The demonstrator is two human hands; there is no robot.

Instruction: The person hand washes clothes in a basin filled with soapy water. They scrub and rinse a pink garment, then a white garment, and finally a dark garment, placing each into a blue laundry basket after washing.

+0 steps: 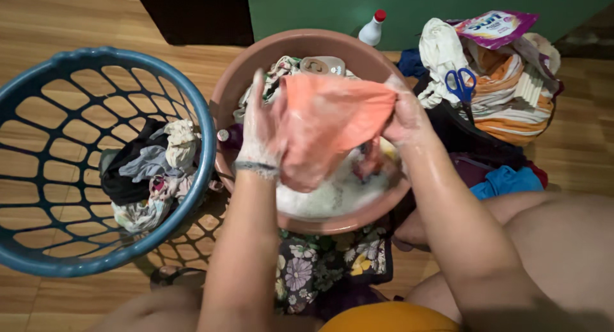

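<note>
Both hands are up over the brown basin, and they have the orange cloth stretched between them. The left hand clamps one edge, fingers closed into the wet fabric, a band at the wrist; the right hand bunches the other edge in a tight fist. Soap film coats both, so this looks like mid-scrub, not a rinse.

Under the cloth, inside the basin, sits foamy white water, with more garments piled at the basin's far side and a small tan bar or brush lying on top of them. So plenty is left to wash, by my reading.

Left of the basin, the blue laundry basket holds a small heap of mixed clothes; whether those are washed or waiting, I can't tell. Right of the basin, a mound of striped and white laundry carries blue-handled scissors and a purple detergent pouch. Behind the basin stands a white bottle with a red cap, against a green wall.

Everything rests on a wooden plank floor, and a floral fabric lies on the near side of the basin.
</note>
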